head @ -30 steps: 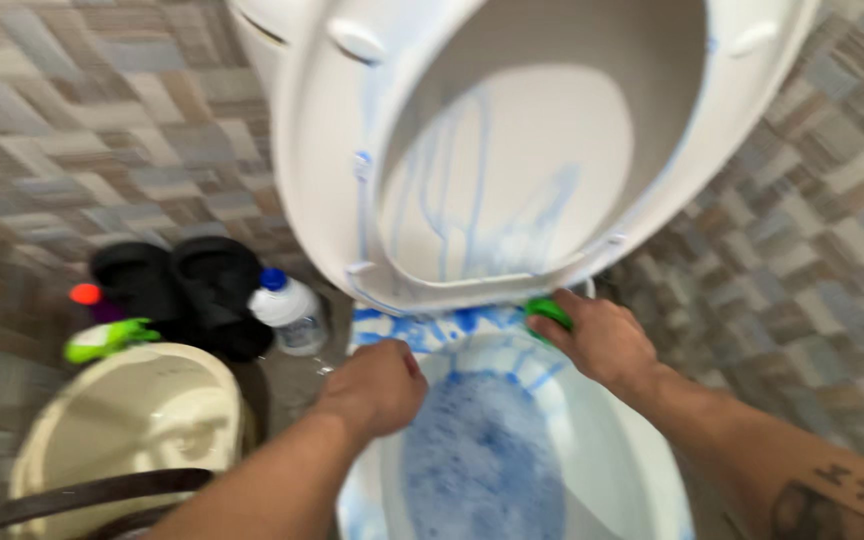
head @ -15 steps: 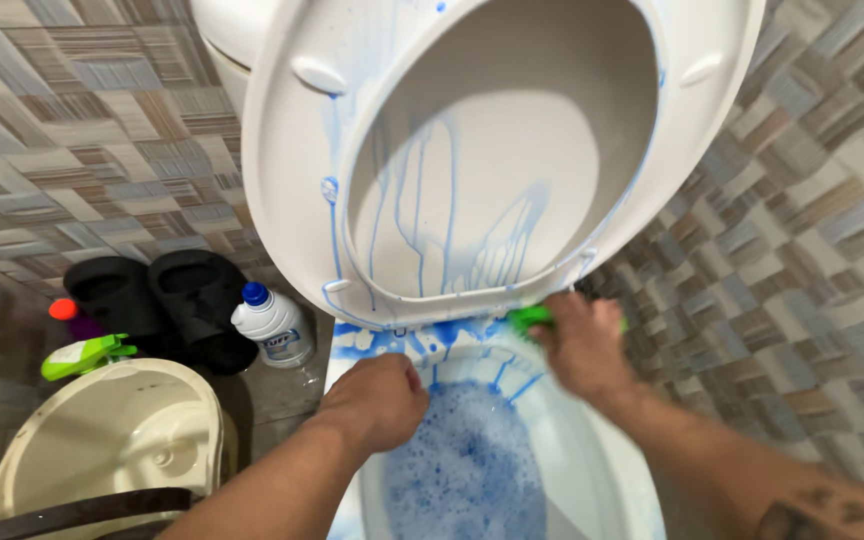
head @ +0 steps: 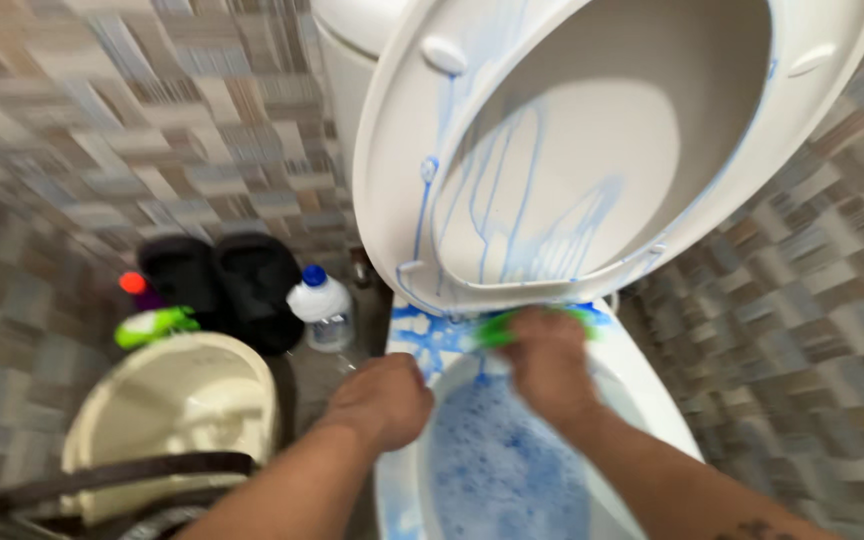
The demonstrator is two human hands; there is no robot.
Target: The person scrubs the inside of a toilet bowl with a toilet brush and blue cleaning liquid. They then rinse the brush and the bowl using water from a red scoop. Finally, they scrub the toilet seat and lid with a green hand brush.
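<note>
At the lower left of the frame sits a cream bucket, with a green spray bottle, black slippers and a white bottle behind it. At lower centre the left hand, curled into a loose fist and holding nothing, rests on the toilet rim. Right of it, the blurred right hand grips a green scrubber on the blue-streaked back rim, under the raised seat.

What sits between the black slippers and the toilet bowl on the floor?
In the head view, a white bottle with a blue cap stands on the floor between the black slippers and the toilet bowl.
</note>
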